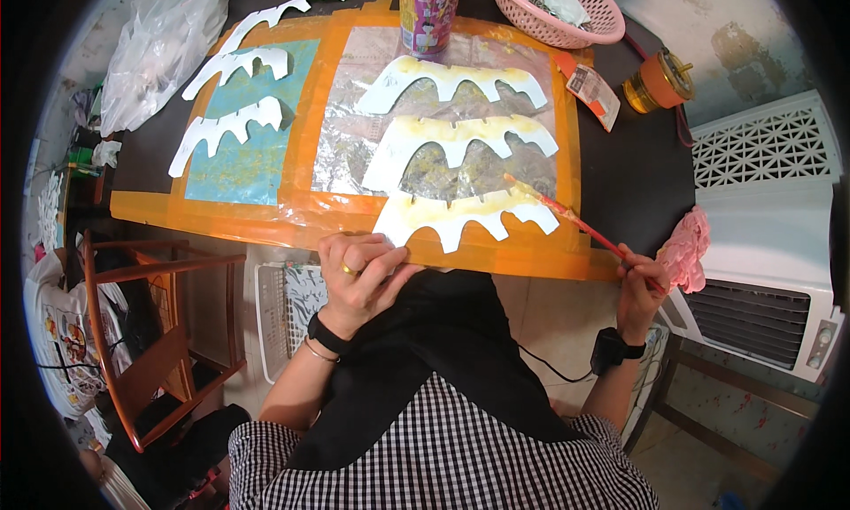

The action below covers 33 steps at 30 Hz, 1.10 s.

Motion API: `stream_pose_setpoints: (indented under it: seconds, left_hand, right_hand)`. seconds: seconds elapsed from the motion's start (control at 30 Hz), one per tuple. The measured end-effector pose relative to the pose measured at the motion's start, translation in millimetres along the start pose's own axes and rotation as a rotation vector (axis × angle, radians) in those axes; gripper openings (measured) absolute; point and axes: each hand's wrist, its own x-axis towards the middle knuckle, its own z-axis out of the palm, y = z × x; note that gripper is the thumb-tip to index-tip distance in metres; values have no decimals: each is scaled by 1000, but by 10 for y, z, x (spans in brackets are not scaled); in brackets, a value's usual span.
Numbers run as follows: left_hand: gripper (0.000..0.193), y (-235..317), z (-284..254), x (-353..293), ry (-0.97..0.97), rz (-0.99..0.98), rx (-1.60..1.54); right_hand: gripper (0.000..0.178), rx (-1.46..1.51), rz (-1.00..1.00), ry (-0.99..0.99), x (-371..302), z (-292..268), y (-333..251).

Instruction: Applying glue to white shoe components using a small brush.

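Note:
My right hand [644, 284] grips a thin red-handled brush [591, 230], its yellowish tip resting on or just over the upper edge of the nearest white scalloped cutout [443, 212]. My left hand [365, 266] has its fingers closed at that cutout's left end, by the table's front edge. Two more white cutouts, a middle one [460, 132] and a far one [443, 74], lie behind it with yellow glue-like smears along their upper edges. Behind them stands a purple cup [429, 19] with yellow residue on its rim.
Several plainer white cutouts [226, 125] lie at left, partly over a blue-green sheet [232, 178]. Orange tape [305, 218] covers the board. Around it are a plastic bag [159, 54], a pink basket [567, 27], an amber jar [657, 83], a pink cloth [686, 251] and a wooden chair [168, 333].

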Motion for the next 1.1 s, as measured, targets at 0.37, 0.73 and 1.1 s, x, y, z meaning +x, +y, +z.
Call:
stream_pose_setpoints:
  seconds: [0.37, 0.73, 1.1]
  left_hand:
    - [35, 8, 0, -11, 5, -20, 4]
    - [36, -18, 14, -27, 20, -12, -21]
    - [35, -56, 28, -41, 81, 11, -14]
  right_hand:
    - [10, 18, -36, -80, -33, -118, 19]
    - [21, 58, -215, 1, 61, -648, -333]
    - [17, -14, -446, 78, 1733, 866, -1028]
